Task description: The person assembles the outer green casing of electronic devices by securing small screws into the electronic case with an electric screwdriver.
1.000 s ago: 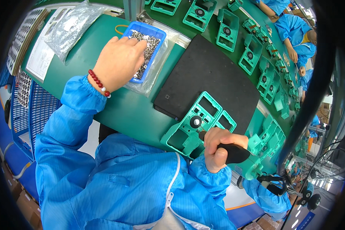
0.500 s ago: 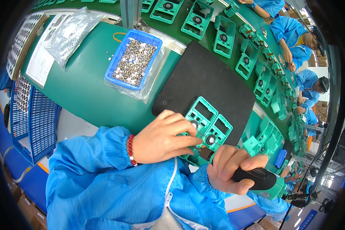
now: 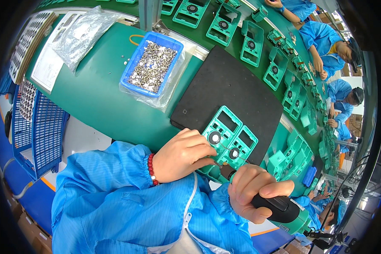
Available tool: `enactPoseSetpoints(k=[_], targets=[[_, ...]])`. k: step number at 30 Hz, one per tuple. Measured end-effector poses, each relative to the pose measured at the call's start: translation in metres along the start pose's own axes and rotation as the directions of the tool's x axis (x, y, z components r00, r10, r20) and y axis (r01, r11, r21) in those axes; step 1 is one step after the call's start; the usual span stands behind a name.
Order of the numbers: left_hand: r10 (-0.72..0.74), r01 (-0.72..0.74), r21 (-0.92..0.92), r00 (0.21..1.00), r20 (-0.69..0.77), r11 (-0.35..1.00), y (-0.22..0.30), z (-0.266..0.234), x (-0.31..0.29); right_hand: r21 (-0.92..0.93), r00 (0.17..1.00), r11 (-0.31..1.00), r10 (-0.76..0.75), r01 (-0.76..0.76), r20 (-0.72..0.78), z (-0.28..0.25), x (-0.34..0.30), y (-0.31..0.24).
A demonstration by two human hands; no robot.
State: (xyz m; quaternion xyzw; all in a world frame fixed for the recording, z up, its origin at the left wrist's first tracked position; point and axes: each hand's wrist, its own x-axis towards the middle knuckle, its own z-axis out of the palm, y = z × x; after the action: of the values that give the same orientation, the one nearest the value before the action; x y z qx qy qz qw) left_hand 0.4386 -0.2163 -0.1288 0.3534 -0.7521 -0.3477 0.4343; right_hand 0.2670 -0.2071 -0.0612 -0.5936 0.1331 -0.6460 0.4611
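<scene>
A green plastic housing [image 3: 242,143] with two joined halves lies on the black mat [image 3: 230,84]. Round black speakers, one on the left [image 3: 214,137] and one on the right [image 3: 234,153], sit in it, with thin wires between them. My right hand [image 3: 250,191] is wrapped round an electric screwdriver [image 3: 279,208], whose bit points left at the housing's near edge. Close to that bit, my left hand [image 3: 183,153] has thumb and fingertips pinched together over the housing's near left part. Whatever lies between those fingertips is too small to make out.
A blue tray of small metal screws [image 3: 153,63] stands on a plastic bag at the far left of the mat. More green housings [image 3: 224,23] line the belt behind. A blue basket [image 3: 40,131] stands at left. Co-workers [image 3: 321,46] sit at right.
My left fingers have drawn back a little and come together, uncovering the left speaker. The screwdriver's rear has dropped slightly in my right hand. The whole view has shifted a little.
</scene>
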Motion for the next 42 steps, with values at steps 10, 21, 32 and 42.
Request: enactPoseSetpoints(k=[10,21,32,42], targets=[[-0.087,0.087,-0.137,0.996,0.008,0.987,0.009,-0.002,0.000,-0.050,0.998,0.998,0.044,-0.042,0.038,-0.002,0.000,-0.006],[-0.066,0.061,-0.202,0.998,-0.019,0.977,0.007,0.002,-0.005,-0.044,0.993,0.996,0.087,-0.084,0.078,-0.003,0.006,-0.006],[0.017,-0.021,-0.208,1.000,-0.017,0.978,0.003,0.005,-0.009,-0.045,0.985,0.990,0.135,-0.131,0.108,-0.001,0.006,-0.009],[0.181,-0.167,-0.178,0.981,0.068,0.970,-0.001,-0.005,-0.010,-0.095,0.998,0.995,0.025,-0.019,0.053,0.008,0.006,0.002]])
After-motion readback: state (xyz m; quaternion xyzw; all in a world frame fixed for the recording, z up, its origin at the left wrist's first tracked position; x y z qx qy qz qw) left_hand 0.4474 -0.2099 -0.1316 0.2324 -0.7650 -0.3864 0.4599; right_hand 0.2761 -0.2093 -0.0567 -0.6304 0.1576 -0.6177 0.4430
